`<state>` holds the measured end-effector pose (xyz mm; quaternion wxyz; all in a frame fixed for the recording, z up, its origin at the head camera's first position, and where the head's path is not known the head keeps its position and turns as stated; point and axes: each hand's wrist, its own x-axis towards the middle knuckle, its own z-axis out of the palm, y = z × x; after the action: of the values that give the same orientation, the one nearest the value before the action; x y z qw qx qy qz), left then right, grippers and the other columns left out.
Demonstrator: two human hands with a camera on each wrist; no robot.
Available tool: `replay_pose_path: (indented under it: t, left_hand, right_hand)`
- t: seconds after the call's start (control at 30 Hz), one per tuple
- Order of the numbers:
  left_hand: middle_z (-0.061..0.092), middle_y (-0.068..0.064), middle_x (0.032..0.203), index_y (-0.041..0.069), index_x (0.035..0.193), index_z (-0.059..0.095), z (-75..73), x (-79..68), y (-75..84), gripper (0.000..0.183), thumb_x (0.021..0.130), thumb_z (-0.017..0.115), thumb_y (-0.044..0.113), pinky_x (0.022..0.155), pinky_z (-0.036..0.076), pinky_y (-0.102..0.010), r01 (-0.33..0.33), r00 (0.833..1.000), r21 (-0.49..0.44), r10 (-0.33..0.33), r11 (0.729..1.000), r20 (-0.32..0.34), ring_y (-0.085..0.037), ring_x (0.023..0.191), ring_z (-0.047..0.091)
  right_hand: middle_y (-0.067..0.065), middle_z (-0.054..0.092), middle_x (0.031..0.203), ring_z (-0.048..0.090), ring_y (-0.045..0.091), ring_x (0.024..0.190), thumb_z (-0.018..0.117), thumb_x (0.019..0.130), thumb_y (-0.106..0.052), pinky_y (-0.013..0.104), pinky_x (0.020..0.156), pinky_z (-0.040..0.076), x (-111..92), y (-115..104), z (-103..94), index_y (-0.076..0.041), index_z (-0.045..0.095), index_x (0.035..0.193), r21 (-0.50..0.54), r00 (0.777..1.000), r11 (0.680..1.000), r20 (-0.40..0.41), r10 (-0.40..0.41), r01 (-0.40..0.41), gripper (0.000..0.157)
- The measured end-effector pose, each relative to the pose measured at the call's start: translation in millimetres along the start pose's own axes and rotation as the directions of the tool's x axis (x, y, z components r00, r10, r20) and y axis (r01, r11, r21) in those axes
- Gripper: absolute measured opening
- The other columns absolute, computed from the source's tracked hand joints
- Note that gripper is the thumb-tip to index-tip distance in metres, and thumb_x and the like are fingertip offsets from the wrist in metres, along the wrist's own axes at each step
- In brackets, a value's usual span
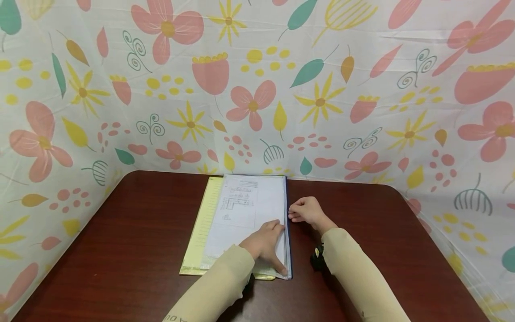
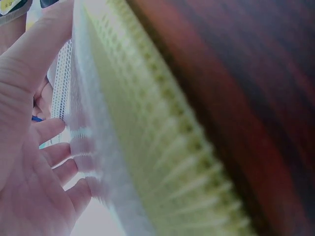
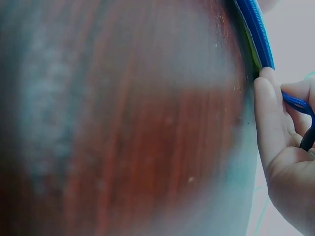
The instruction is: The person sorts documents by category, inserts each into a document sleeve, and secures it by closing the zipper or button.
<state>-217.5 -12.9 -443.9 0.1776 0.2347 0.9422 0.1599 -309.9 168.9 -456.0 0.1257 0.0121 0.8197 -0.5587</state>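
Observation:
A clear mesh zip pouch [image 1: 237,237] with a printed sheet inside lies on a yellow mesh pouch [image 1: 197,232]. Spread across the clear pouch's lower right part, my left hand [image 1: 265,243] presses on it, thumb near its right edge. My right hand [image 1: 309,211] is at that same edge, farther up. In the right wrist view, its fingers pinch the blue cord zip pull [image 3: 295,101] beside the blue zip [image 3: 258,34]. The slider itself is hidden. The left wrist view shows the left fingers [image 2: 56,152] against the pouch, with the yellow mesh edge [image 2: 162,123] close to the camera.
Both pouches lie on a dark red-brown table [image 1: 120,246], near its far edge. A floral cloth [image 1: 253,89] hangs behind the table and along its sides. A black wrist device [image 1: 318,258] sits under the right sleeve.

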Motion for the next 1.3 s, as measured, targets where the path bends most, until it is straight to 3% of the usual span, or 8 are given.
replay_pose_path:
  t: [1.3]
  left_hand:
    - [0.019, -0.006, 0.157, 0.015, 0.147, 0.031, 2.5, 3.2, -2.1, 0.12, 0.051, 0.084, 0.062, 0.113, 0.028, -0.029, 0.006, 1.0, 0.081, -0.005, 0.997, -0.006, -0.02, 0.145, 0.017]
  right_hand:
    - [0.024, 0.068, 0.093, 0.068, 0.016, 0.067, 0.059, 0.089, -0.007, 0.033, 0.064, 0.058, 25.4, -16.7, 2.0, 0.009, 0.061, 0.101, -0.079, 0.995, 0.996, -0.095, -0.037, 0.029, 0.021]
